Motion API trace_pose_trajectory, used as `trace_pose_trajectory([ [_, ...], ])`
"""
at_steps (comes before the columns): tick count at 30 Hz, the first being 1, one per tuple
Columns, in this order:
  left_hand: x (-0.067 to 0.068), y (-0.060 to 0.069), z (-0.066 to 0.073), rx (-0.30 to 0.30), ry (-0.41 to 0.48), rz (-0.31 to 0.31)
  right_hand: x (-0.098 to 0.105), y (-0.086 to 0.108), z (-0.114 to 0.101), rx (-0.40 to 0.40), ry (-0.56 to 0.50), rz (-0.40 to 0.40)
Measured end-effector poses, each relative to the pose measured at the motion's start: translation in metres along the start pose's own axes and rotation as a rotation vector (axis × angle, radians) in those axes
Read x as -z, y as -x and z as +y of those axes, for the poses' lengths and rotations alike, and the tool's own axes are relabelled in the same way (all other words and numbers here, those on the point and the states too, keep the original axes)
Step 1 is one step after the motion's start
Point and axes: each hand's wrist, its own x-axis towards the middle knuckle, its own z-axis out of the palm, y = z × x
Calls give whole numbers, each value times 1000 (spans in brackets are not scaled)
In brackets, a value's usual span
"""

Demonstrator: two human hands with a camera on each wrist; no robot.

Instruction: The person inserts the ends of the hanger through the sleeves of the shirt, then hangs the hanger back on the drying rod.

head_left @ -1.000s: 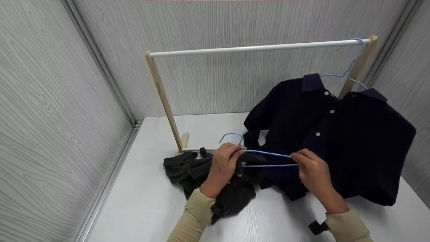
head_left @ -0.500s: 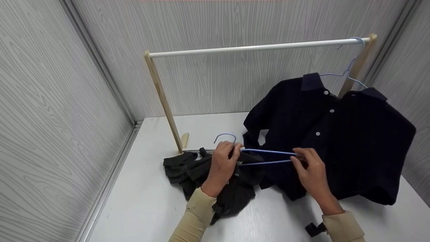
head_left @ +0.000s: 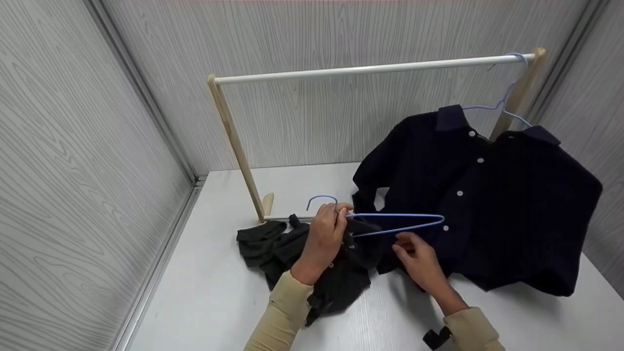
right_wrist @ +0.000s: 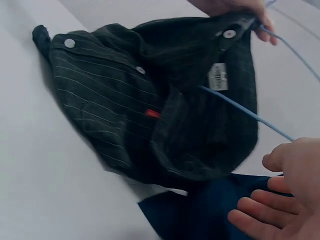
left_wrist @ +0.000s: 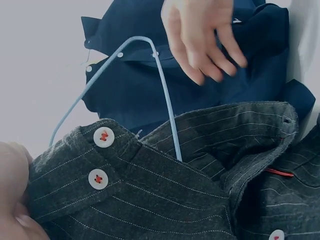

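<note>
Fingers of the left hand are clamped on the blue hanger just below its hook, together with the collar edge of the striped dark shirt. Fingers of the right hand are loosely bent and slightly apart, holding nothing, near the hanger's lower bar. That bar enters the collar opening. The striped shirt lies bunched on the white table; a navy shirt hangs from the rack at right.
</note>
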Motion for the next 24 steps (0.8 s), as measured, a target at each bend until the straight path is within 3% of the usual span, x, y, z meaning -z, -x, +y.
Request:
trace_pose_trajectory([
  [5,1,1,0,-9,41,21,-22,-7,0,-57,9,-96],
  [10,2,1,-2,6,108,36,-35,-12,0,-100,-52,-155],
  [17,6,1,-4,44,183,54,-26,-15,-3,-69,-75,-60],
  [24,12,3,-6,100,236,50,-2,-20,-15,-141,-205,10],
])
